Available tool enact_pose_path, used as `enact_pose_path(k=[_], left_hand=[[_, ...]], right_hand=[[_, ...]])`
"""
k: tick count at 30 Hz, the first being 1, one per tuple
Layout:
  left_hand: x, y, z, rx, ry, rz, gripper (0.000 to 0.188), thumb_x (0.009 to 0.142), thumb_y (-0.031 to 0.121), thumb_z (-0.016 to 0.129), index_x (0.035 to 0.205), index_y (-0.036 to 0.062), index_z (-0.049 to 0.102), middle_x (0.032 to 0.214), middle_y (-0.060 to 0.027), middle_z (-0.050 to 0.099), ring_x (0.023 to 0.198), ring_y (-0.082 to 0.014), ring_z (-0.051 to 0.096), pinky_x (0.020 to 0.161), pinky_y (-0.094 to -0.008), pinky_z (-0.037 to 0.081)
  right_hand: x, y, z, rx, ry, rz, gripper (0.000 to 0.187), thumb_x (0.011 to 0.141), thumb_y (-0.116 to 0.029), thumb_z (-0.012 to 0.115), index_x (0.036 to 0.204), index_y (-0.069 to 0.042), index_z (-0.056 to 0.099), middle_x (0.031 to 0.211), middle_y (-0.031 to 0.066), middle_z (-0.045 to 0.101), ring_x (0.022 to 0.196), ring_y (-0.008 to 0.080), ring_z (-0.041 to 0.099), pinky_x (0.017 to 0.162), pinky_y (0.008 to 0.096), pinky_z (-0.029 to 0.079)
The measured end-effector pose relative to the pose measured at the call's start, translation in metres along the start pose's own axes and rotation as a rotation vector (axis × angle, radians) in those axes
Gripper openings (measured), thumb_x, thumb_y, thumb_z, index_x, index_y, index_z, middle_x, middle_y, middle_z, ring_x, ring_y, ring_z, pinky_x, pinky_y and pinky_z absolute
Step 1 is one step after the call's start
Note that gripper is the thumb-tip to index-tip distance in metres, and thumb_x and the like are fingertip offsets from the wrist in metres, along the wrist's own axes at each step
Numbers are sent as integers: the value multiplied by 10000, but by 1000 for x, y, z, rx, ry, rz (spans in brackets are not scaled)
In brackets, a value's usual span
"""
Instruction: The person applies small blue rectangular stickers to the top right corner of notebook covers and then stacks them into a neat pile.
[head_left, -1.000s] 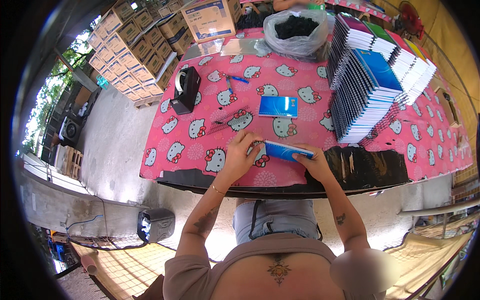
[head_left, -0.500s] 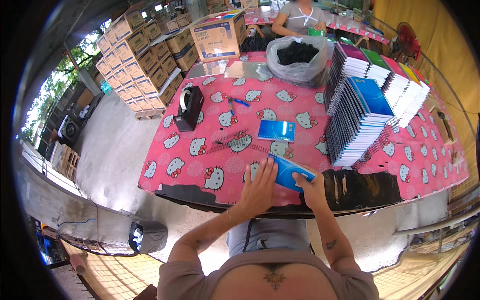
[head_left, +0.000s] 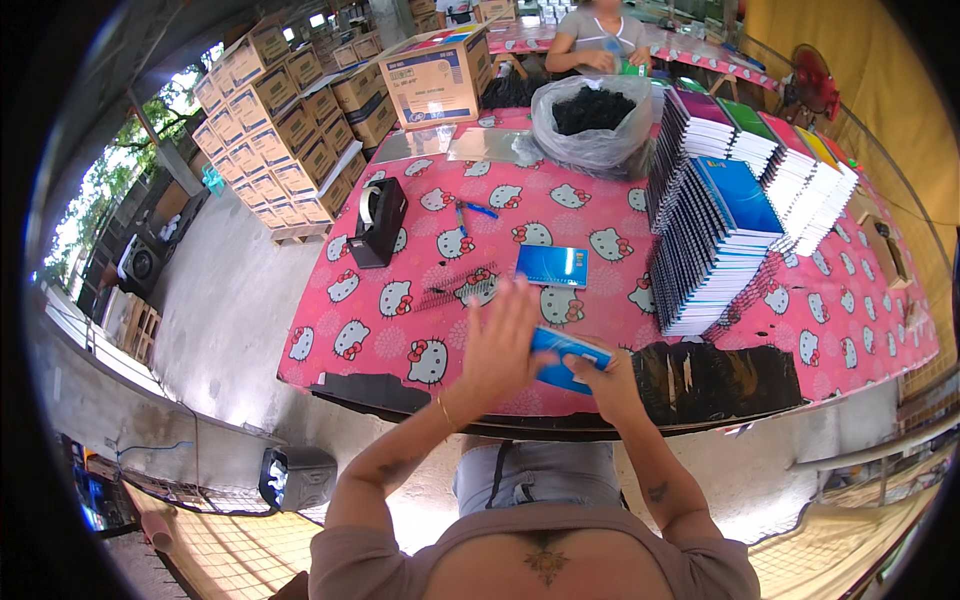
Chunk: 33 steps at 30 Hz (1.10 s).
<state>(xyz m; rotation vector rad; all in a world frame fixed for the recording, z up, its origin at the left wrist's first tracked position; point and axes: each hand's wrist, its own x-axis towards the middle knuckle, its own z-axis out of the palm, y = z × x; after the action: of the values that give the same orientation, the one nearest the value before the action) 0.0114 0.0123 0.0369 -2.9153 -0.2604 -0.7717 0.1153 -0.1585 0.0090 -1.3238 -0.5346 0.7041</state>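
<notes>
Right hand [head_left: 610, 382], head view, pinches a small blue-covered notebook [head_left: 566, 366] over the pink patterned surface [head_left: 612, 298] | left hand [head_left: 503, 345] blurred, fingers spread wide, at its left end | tall stack of blue wire-bound notebooks [head_left: 702, 262] looks finished; held one seems in progress | versus half-second ago: left fingers reach farther forward, notebook shifted slightly leftward

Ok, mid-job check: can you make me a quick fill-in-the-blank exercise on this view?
1. The right hand grips a notebook with a ____ cover.
2. The tape dispenser stands to the ____ of the plastic bag.
3. The material inside that bag is coloured ____.
4. The patterned tablecloth has a ____ background.

Missing words: blue; left; black; pink.
</notes>
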Motion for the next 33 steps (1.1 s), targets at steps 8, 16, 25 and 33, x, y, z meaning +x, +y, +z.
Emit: enact_pose_path(k=[8,16,25,33], left_hand=[[-6,6,-1,-133,-106,0,949,835,549,611,1467,-84,294,1550,-312,238,1470,-449,183,1142,-654,94],[11,11,-9,-38,11,22,872,877,603,531,1472,-11,358,1551,-243,304,1470,-396,234,1139,-636,141],[-14,29,24,-132,-104,128,875,890,600,520,1474,-29,347,1539,-222,336,1447,-390,283,1145,-619,148],[-25,38,29,-192,-129,151,828,927,526,516,1456,-83,329,1519,-288,322,1470,-403,228,1133,-656,117]], right_hand=[[-3,-8,4,-21,-47,9,261,907,-106,688,1149,-9,682,971,4,688,839,58,591,754,240,497],[3,-2,5,-112,-116,-39,260,905,-37,656,1160,11,672,1033,26,707,914,81,618,827,266,513],[27,37,-15,-203,-138,-160,251,903,-55,662,1148,-3,682,1058,56,723,931,102,632,855,290,509],[19,42,-23,-305,-160,-240,310,854,-36,686,1164,-27,684,1008,92,738,952,121,655,870,303,507]])
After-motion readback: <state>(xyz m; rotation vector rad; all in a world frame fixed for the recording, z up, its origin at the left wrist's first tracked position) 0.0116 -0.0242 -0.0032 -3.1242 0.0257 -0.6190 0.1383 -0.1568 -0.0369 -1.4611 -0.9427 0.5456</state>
